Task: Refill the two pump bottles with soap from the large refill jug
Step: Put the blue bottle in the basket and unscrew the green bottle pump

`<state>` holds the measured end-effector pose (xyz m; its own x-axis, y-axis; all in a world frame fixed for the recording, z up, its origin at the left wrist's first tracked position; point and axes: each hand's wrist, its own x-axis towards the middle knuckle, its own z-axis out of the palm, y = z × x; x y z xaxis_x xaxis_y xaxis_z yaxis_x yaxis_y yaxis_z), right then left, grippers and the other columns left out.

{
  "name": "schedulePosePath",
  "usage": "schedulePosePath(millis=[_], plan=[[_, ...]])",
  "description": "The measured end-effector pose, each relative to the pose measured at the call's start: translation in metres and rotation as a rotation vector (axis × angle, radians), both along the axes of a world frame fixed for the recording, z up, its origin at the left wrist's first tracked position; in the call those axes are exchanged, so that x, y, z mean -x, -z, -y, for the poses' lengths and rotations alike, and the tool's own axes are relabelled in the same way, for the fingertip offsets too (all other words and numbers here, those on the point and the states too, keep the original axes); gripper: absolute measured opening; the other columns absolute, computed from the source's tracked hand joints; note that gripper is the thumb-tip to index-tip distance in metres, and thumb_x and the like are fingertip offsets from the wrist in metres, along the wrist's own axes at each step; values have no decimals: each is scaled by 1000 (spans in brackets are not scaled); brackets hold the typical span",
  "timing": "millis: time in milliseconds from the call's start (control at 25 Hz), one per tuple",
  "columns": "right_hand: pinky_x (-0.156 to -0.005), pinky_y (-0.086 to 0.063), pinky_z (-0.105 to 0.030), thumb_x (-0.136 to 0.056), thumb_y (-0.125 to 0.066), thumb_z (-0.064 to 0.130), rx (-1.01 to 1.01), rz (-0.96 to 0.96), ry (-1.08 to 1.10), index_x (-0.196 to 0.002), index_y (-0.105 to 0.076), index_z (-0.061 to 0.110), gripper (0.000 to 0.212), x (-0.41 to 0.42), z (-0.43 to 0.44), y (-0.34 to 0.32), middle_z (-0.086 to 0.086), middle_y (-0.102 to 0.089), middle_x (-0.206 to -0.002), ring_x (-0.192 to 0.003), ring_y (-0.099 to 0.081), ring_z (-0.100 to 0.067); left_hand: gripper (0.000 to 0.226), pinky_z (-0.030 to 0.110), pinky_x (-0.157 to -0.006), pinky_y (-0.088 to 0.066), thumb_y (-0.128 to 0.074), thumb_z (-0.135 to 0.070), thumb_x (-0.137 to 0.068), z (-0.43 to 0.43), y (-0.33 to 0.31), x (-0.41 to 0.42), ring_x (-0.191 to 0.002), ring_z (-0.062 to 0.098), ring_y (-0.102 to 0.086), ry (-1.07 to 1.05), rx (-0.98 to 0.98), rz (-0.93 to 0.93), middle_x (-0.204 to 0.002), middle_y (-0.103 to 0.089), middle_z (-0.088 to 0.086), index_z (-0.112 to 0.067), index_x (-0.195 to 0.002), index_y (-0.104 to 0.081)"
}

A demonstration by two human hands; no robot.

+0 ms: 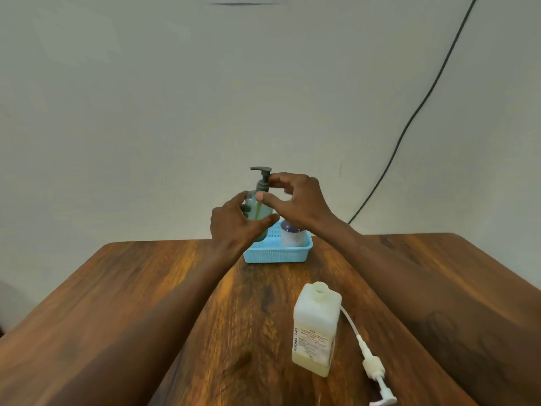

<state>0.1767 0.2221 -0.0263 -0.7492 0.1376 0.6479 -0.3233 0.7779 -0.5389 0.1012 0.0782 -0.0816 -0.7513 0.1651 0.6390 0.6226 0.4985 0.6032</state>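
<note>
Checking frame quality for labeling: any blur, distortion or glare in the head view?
Head view: motion blur softens both hands, left hand and right hand, at the green pump bottle; wide-angle bends the table edges; jug label barely legible; lighting flat, no glare.

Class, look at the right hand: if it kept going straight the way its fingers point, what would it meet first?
The right hand points left toward the green bottle's dark pump; its fingertips look about there already, though depth is unclear.

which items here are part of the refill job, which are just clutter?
In play:
green pump bottle, held by left hand, right hand at its pump
white bottle in blue basket
refill jug, open
its removed pump

Bystanders:
black cable
</note>
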Motion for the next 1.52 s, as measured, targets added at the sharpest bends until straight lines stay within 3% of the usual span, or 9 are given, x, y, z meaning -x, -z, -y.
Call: schedulePosePath(millis=[160, 360, 640, 840, 960, 1120, 1280, 1360, 1520], plan=[[-75, -57, -13, -78, -84, 51, 89, -92, 56, -98, -79, 20, 37, -45, 20, -17, 15, -73, -83, -75, -70, 3, 77, 26, -76, -61, -75, -75, -68, 17, -13, -52, -82, 11, -69, -16, 29, -70, -106, -76, -2, -22, -125, -68], [-77, -61, -23, -79, -86, 39, 51, 27, 11, -96, -79, 12, 33, -95, 38, -22, 7, -75, -84, -76, -71, -7, 76, 26, -73, -63, -79, -71, -66, 48, -18, -111, -81, 9, -71, 116, 116, -27, -105, -77, -2, -19, -121, -72], [-91, -59, -26, -88, -77, 4, 226, 367, -509, -146, -50, 21, 66, -151, 40, -21, -1, -73, -121, -114, -70, -12, 43, -5, -60, -39, -83, -49, -78, 101, -17, -185, -73, -18, -60, 302, 189, 159, -86, -56, -30, -32, -114, -66], [-64, -52, -8, -75, -83, 56, -100, 235, -172, -102, -71, 23, 44, -162, 70, -9, 12, -69, -85, -73, -65, 7, 56, -1, -63, -45, -87, -53, -71, 119, -6, -212, -76, -11, -61, 283, 166, 87, -89, -60, -23, -29, -117, -68], [-73, -57, -19, -80, -87, 32, -116, 305, -259, -100, -72, 20, 28, -162, 76, -7, 8, -71, -92, -82, -68, -3, 56, 7, -64, -51, -87, -50, -71, 128, -2, -211, -82, -3, -63, 280, 180, 111, -90, -58, -24, -28, -118, -66], [-94, -58, -29, -82, -81, 5, -19, 513, -506, -139, -53, 29, 68, -169, 82, -11, 1, -63, -136, -121, -64, -12, 67, 21, -75, -58, -86, -53, -71, 145, 12, -205, -90, 6, -66, 264, 214, 203, -106, -69, -8, -20, -125, -65], [-69, -51, -19, -84, -75, 56, -328, 394, -227, -110, -74, 21, 44, -168, 101, -7, 7, -72, -96, -79, -65, -3, 69, 24, -71, -60, -87, -54, -68, 153, 23, -208, -85, 5, -66, 224, 265, 130, -105, -67, -10, -25, -127, -64], [-64, -46, -19, -84, -79, 50, -420, 401, -240, -94, -79, 20, 32, -167, 106, -5, 14, -68, -78, -71, -63, -3, 70, 18, -68, -56, -87, -52, -68, 156, 26, -207, -83, 3, -65, 239, 316, 122, -103, -69, -11, -27, -129, -63], [-82, -56, -20, -77, -87, 14, -466, 420, -356, -96, -80, 24, 22, -171, 109, -2, 14, -74, -94, -91, -70, -5, 64, 15, -63, -45, -87, -41, -69, 162, 29, -199, -79, 2, -60, 275, 407, 241, -92, -61, -16, -27, -126, -60]])
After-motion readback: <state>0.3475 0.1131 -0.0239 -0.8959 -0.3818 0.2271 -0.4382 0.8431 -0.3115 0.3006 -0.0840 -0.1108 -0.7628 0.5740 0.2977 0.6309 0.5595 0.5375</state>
